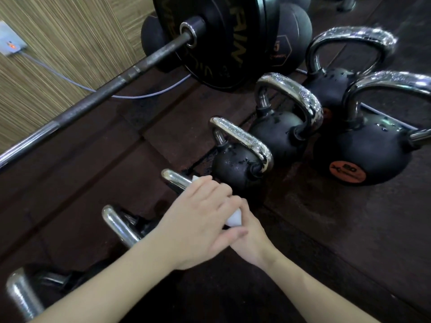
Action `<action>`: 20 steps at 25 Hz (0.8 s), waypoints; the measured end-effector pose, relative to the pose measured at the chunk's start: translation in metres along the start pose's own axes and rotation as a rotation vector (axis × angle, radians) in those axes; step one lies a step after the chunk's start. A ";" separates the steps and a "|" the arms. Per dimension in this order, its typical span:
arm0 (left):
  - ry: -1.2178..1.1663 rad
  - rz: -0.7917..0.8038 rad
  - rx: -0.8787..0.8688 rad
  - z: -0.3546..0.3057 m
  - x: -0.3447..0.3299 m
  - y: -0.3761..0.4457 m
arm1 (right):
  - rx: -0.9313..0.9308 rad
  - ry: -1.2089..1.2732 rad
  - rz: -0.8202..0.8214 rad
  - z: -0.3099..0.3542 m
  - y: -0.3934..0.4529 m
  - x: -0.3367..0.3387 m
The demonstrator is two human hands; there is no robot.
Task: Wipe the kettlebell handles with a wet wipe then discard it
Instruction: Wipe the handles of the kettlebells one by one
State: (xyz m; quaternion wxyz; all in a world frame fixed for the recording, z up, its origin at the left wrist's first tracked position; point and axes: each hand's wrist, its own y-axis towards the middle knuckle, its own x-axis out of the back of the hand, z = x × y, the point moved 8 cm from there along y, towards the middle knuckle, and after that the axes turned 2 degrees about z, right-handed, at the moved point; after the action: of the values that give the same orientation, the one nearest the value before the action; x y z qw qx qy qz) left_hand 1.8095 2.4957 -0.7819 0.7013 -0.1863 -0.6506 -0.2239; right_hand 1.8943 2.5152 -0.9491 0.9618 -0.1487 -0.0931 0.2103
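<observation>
Over the dark rubber floor (326, 229), the left hand (198, 220) clamps a white wet wipe (233, 217) around a chrome kettlebell handle (175, 179) to scrub it, while the right hand (251, 238) pinches the wipe's trailing end taut.

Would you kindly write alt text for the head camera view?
Two bare hands, left hand over right hand, press a white wet wipe onto a chrome kettlebell handle. More black kettlebells line a dark floor beside a loaded barbell.
</observation>
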 end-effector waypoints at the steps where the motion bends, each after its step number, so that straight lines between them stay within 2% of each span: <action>1: -0.045 -0.004 0.046 0.014 0.003 0.000 | 0.023 -0.055 0.011 0.001 0.000 -0.001; 4: -0.200 -0.025 0.243 0.063 0.008 -0.005 | 0.001 -0.115 0.000 -0.002 0.006 0.013; 6: -0.407 -0.010 0.370 0.090 0.003 -0.014 | 0.010 -0.182 -0.038 0.001 0.009 0.029; 9: -0.710 -0.046 0.527 0.118 -0.005 -0.018 | 0.081 -0.280 -0.223 0.014 0.012 0.070; 11: -0.812 -0.081 0.615 0.135 -0.010 -0.014 | 0.165 -0.275 -0.352 0.028 0.015 0.096; 12: -0.840 -0.140 0.652 0.143 -0.009 -0.009 | 0.216 -0.280 -0.386 0.036 0.019 0.104; 14: -0.934 -0.354 0.701 0.158 0.003 0.007 | 0.266 -0.293 -0.362 0.048 0.034 0.108; 16: -0.906 -0.521 0.688 0.165 0.021 0.035 | 0.277 -0.321 -0.322 0.053 0.048 0.102; 17: -0.806 -0.529 0.645 0.161 0.031 0.052 | 0.284 -0.334 -0.329 0.051 0.054 0.101; 18: -0.705 -0.481 0.558 0.151 0.036 0.072 | 0.288 -0.342 -0.349 0.049 0.057 0.100; 20: -0.582 -0.261 0.330 0.114 0.028 0.104 | 0.294 -0.357 -0.377 0.045 0.059 0.101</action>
State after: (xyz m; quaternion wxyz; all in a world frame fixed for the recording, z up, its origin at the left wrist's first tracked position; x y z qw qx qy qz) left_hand 1.7743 2.6433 -0.7414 0.4730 -0.0417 -0.8687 -0.1410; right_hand 1.9517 2.6211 -0.9141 0.9635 0.0513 -0.2554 0.0618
